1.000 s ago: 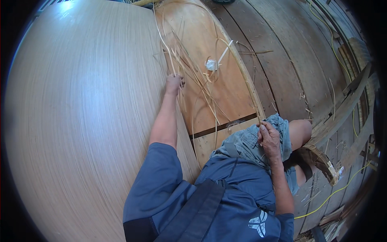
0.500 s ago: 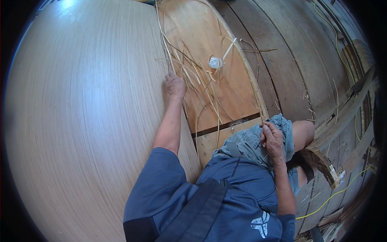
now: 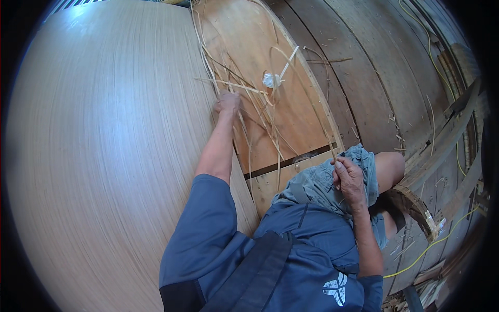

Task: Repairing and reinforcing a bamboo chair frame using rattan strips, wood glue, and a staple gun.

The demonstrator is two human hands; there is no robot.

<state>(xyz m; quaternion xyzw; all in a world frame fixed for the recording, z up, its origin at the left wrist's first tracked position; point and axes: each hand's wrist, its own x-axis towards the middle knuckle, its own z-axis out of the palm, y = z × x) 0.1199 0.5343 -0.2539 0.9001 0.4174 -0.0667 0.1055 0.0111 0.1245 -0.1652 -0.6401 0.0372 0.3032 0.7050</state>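
Note:
Thin tan cane strips (image 3: 254,112) lie in a loose tangle on an orange-brown wooden board (image 3: 301,125). Over the board's left edge, beside the large pale panel (image 3: 119,130), my left hand (image 3: 227,102) is closed among the strips. Its fingertips are hidden, so what sits inside the grip cannot be made out. Above my lap, my right hand (image 3: 349,179) pinches the end of a thin cane strip (image 3: 328,136) between thumb and fingers. That strip runs up from the hand along the board's right edge. A small crumpled white wad (image 3: 271,80) lies amid the curls.
To the right spreads a plank floor (image 3: 358,67) with scattered slivers. A curved wooden piece (image 3: 413,205) stands by my knee. A yellow cord (image 3: 439,242) crosses the floor at the lower right. Wood scraps (image 3: 429,291) lie in that corner.
My left hand has turned a little, its knuckles now to the right. Some strips near it have shifted. My right hand stays nearly in place, still pinching. The whole view has moved slightly.

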